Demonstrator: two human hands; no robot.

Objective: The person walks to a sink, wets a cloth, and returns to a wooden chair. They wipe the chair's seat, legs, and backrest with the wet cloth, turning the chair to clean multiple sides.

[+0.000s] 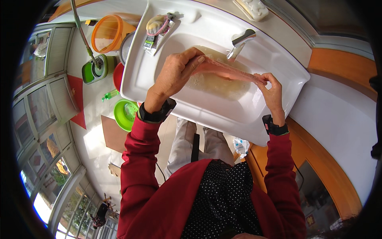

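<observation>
A wet pink cloth (226,71) is stretched between my two hands above a white ceramic washbasin (209,109). My left hand (180,70) grips one end between thumb and fingers. The other end is pinched by the fingertips of my right hand (272,89). Cloudy, sudsy water (215,89) stands in the bowl beneath the cloth. Just beyond the cloth's middle is a chrome faucet (238,44). Part of the cloth hangs below its taut upper edge, towards the water.
On the basin's left ledge lie a squeezed tube (158,40) and a netted yellowish soap bar (156,25). A white soap dish (252,9) rests behind the faucet. To the left on the floor are an orange bucket (107,34), a mop bucket (98,70) and a green basin (125,115).
</observation>
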